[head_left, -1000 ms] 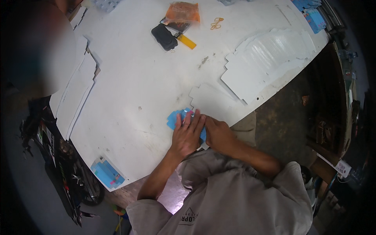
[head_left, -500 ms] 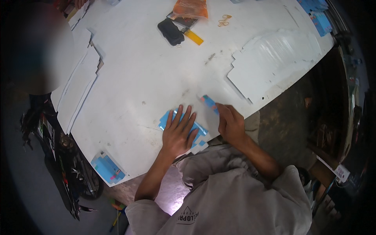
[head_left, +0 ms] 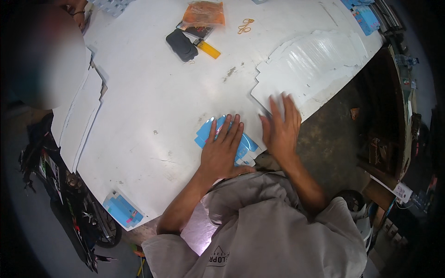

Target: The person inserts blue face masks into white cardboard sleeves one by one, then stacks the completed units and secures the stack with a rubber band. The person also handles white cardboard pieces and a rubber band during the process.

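Note:
My left hand (head_left: 220, 153) lies flat with its fingers stretched over a blue printed cardboard blank (head_left: 248, 147) near the front edge of the table. Tabs of the blank stick out past my fingers on both sides; its middle is covered. To the right, my right hand (head_left: 283, 127) is raised with fingers apart and nothing seen in it, slightly smeared by motion. It is close to the near corner of a spread stack of white flat cardboard blanks (head_left: 315, 60).
Blue printed blanks (head_left: 123, 208) lie at the left table corner, more blue pieces (head_left: 366, 19) at the far right. A black pouch (head_left: 181, 45), yellow lighter (head_left: 208, 49), orange bag (head_left: 204, 14) and rubber bands (head_left: 245, 26) lie farther back. Another person's hand (head_left: 79, 17) shows upper left.
The small blue piece my right hand held is out of it, and its fingers have opened and moved up toward the white stack. My left hand still presses the blank. The view has shifted slightly.

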A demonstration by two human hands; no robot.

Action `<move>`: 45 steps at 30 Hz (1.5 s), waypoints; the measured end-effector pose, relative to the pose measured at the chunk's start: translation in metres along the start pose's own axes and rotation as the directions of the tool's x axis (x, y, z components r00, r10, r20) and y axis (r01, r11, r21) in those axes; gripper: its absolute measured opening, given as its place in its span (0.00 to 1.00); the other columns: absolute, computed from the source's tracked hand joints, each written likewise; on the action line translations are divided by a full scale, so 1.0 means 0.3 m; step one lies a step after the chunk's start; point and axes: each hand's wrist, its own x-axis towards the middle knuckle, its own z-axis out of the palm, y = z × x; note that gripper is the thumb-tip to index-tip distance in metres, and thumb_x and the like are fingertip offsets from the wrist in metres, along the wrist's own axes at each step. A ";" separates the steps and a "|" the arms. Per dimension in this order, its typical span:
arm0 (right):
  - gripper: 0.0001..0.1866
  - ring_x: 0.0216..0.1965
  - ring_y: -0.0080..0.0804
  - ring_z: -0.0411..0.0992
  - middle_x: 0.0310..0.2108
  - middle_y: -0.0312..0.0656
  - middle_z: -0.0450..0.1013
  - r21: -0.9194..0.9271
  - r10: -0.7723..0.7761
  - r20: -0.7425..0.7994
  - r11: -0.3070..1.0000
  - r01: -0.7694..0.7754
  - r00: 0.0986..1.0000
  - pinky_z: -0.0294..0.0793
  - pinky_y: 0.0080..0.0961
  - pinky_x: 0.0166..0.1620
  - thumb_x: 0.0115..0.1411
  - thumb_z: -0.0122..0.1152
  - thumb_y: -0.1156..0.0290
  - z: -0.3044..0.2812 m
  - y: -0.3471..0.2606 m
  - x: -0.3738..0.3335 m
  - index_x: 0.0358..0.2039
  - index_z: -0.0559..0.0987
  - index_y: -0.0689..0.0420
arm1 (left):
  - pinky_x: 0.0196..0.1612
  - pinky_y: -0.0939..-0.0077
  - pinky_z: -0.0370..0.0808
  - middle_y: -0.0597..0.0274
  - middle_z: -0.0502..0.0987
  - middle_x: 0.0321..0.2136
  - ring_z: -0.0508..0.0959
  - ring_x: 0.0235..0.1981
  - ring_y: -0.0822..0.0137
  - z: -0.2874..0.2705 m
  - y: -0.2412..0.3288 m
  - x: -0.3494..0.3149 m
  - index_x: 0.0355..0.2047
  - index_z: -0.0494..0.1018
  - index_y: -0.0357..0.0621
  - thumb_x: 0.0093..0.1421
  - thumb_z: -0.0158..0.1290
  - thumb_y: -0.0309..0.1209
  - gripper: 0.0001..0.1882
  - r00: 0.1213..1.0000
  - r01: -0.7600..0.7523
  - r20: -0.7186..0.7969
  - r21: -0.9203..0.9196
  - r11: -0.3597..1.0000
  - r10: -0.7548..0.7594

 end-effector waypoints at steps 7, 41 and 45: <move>0.29 0.51 0.51 0.72 0.50 0.54 0.73 0.187 0.068 0.284 0.974 -0.125 0.956 0.71 0.46 0.51 0.55 0.62 0.83 0.042 -0.002 -0.067 0.60 0.76 0.65 | 0.72 0.54 0.59 0.48 0.69 0.68 0.66 0.71 0.52 0.069 -0.043 -0.039 0.67 0.68 0.34 0.67 0.55 0.36 0.31 0.982 -0.021 -0.190 -0.042 0.999 0.013; 0.24 0.46 0.52 0.73 0.45 0.53 0.75 -0.066 0.044 -0.095 0.997 -0.050 0.995 0.71 0.47 0.51 0.60 0.66 0.77 0.044 0.091 0.077 0.58 0.78 0.60 | 0.73 0.38 0.54 0.42 0.61 0.72 0.59 0.74 0.42 0.034 0.002 0.012 0.69 0.63 0.32 0.66 0.54 0.38 0.34 0.995 -0.074 -0.075 -0.047 0.996 0.071; 0.29 0.47 0.54 0.72 0.47 0.56 0.73 0.340 -0.006 0.148 0.939 -0.045 0.989 0.69 0.50 0.52 0.59 0.70 0.75 0.026 0.112 -0.019 0.62 0.76 0.60 | 0.72 0.43 0.58 0.40 0.66 0.69 0.63 0.72 0.44 0.063 -0.037 0.006 0.68 0.63 0.30 0.68 0.51 0.37 0.32 0.988 -0.101 -0.124 -0.103 0.989 0.088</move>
